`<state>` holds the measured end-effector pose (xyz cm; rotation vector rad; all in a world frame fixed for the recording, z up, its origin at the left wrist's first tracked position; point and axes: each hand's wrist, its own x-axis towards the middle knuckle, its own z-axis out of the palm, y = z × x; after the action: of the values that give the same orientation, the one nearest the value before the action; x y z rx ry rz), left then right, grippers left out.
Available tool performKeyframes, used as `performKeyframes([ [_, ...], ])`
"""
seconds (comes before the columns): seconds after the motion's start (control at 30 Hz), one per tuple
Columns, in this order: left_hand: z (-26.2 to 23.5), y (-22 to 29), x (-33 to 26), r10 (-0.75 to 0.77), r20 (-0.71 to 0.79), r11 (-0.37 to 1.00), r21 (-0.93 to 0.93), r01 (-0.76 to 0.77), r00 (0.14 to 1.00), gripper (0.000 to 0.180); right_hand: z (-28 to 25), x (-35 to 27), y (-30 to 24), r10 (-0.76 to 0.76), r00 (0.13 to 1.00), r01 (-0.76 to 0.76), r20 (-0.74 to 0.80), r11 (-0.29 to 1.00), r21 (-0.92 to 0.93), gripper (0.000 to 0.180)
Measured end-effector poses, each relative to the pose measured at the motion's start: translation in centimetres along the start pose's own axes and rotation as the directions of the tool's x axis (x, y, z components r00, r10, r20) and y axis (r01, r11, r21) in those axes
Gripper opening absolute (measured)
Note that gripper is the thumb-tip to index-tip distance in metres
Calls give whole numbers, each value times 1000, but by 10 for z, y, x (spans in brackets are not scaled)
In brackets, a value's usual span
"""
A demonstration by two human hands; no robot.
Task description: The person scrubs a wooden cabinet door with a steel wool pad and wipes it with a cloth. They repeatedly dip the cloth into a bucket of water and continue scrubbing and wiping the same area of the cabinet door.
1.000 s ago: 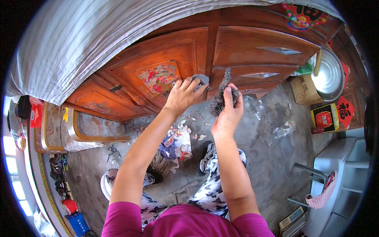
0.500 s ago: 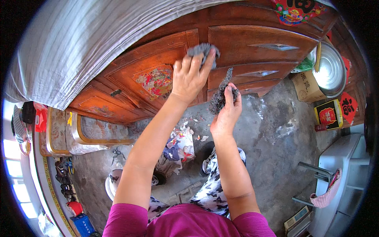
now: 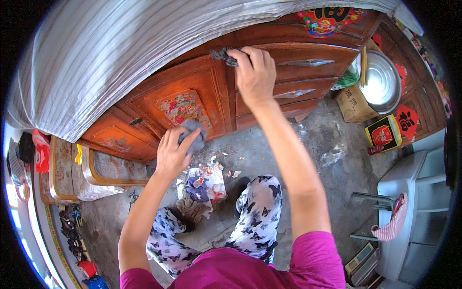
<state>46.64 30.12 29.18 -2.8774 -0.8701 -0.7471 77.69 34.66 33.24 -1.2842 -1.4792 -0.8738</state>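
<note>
I have the right hand's (image 3: 257, 79) fingers (image 3: 243, 59) pinching a dark wire-wool pad (image 3: 221, 56) at the upper frame of the red-brown cabinet (image 3: 149, 87). The left hand's (image 3: 173, 153) curled fingers grip a grey cloth (image 3: 195, 135) near the door's lower edge; contact I cannot tell. A worn, colourful picture (image 3: 178, 107) covers that door. Farther right, a cardboard box (image 3: 355, 104) and a red paper diamond (image 3: 407, 123) bear dark characters.

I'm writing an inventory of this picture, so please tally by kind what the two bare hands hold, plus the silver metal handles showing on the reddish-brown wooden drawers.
Crumpled grey cloth, in the left hand: 1
Dark grey, tangled wiry scrubber, in the right hand: 1
Silver diamond-shaped metal handles: 2
Total: 4
</note>
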Motion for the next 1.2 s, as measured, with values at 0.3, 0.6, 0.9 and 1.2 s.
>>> performKeyframes([
  [0.3,-12,-20,-93,-262,71,963,-40,265,963,79,-37,-6,121,369,860,-409,-354,911,-45,23],
  [0.6,-47,-23,38,101,-36,983,158,-94,994,74,-49,1,127,187,968,-198,-166,979,-56,32],
  [0.9,-41,-40,84,142,-86,905,416,-94,986,79,-11,-11,42,94,994,-80,-60,977,199,38],
  [1.2,-36,-40,86,155,-90,894,437,-101,984,65,-57,-4,170,445,800,-476,-402,879,27,20],
])
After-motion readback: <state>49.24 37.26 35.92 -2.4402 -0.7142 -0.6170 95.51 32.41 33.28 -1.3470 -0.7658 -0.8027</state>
